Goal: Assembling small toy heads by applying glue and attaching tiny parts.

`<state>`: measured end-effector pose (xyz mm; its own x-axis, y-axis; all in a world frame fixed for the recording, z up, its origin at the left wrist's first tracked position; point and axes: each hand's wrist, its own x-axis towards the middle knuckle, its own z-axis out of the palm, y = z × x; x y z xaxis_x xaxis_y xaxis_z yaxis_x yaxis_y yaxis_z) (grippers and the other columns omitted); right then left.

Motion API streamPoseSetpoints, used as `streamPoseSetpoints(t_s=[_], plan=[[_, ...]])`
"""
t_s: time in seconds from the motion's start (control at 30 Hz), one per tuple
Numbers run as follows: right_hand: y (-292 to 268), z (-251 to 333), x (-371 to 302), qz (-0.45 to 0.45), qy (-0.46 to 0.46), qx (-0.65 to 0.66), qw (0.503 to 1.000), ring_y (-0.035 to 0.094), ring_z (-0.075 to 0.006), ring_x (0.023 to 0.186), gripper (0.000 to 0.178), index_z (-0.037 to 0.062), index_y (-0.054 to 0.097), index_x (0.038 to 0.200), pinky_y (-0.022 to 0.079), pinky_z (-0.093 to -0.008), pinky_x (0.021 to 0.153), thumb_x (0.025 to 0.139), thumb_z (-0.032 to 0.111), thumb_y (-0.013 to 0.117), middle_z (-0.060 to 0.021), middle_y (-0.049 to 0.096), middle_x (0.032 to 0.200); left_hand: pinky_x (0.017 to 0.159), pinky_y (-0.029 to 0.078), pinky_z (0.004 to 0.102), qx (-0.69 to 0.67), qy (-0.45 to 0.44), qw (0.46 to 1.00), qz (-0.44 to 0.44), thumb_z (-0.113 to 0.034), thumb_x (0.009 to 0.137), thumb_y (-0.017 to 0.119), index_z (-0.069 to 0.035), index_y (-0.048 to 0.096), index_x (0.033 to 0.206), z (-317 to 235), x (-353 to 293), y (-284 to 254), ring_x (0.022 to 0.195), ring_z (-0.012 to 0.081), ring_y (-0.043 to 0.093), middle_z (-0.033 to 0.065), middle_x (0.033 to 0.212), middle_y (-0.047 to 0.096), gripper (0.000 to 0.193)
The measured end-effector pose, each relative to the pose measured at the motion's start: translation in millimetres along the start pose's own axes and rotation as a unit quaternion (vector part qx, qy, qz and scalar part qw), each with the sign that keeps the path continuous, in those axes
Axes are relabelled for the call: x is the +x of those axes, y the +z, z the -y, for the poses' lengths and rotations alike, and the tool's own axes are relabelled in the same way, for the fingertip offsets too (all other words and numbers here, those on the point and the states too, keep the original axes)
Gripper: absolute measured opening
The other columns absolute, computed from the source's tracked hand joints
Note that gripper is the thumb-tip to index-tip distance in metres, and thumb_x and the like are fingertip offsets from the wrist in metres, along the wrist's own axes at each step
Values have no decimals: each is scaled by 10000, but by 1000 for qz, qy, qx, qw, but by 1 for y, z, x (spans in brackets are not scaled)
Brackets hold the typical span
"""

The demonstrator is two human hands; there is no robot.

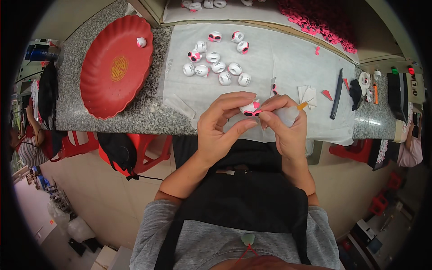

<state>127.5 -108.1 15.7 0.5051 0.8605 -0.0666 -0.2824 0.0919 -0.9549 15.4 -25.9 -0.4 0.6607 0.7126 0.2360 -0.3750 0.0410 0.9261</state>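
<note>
Between the thumb and fingers of my left hand is a small white toy head with a pink bow and black-lensed pink sunglasses on its front. The fingertips of my right hand pinch at the right end of the sunglasses. Tucked in that same hand is a translucent squeeze bottle, its orange nozzle pointing right. Both hands are over the near edge of the white paper sheet. Beyond them lie several more white toy heads, some showing pink-and-black glasses.
A red scalloped tray at the left holds one white head. On the right are a black-handled cutter, white paper squares and a red scrap. Many pink pieces fill the back shelf. Red stools stand below.
</note>
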Motion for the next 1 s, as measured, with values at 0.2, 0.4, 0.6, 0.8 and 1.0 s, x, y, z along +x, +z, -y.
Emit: streamPoseSetpoints(t_s=[0.2, 0.4, 0.6, 0.8, 1.0], plan=[[2, 0, -2, -3, -83, -69, 994, 444, -91, 578, 259, -1, 493, 846, 350, -187, 532, 619, -36, 612, -60, 496, 735, 810, 399, 283, -128, -61, 990, 25, 42, 713, 536, 43, 464, 975, -10, -1, -2, 949, 181, 480, 150, 999, 493, 272], [1, 10, -5, 87, -13, -43, 995, 478, -75, 659, 331, -12, 516, 929, 381, -186, 588, 618, -36, 624, -67, 539, 850, 891, 314, 334, -124, -84, 988, 50, 15, 705, 555, 31, 490, 945, -3, -8, -9, 927, 181, 498, 126, 959, 533, 249], [-3, 2, -8, 89, -55, -23, 994, 502, -69, 649, 244, -21, 551, 886, 411, -191, 591, 650, -37, 613, -66, 573, 855, 931, 232, 405, -70, -12, 994, 84, -28, 692, 581, -7, 538, 885, 5, -5, -10, 915, 201, 516, 103, 916, 565, 199], [-1, 1, -12, 79, -64, -18, 995, 511, -75, 623, 231, -23, 550, 872, 422, -190, 552, 651, -38, 617, -69, 574, 785, 934, 214, 432, -19, 43, 995, 86, -62, 696, 587, -28, 545, 873, 5, -4, -6, 912, 210, 520, 96, 900, 574, 185], [-2, 1, -10, 45, -53, 13, 998, 502, -73, 586, 256, -26, 538, 896, 413, -187, 527, 653, -38, 617, -61, 560, 713, 953, 194, 424, -46, -16, 995, 87, -41, 714, 564, -8, 518, 928, 3, -5, -6, 902, 183, 519, 91, 915, 562, 221]])
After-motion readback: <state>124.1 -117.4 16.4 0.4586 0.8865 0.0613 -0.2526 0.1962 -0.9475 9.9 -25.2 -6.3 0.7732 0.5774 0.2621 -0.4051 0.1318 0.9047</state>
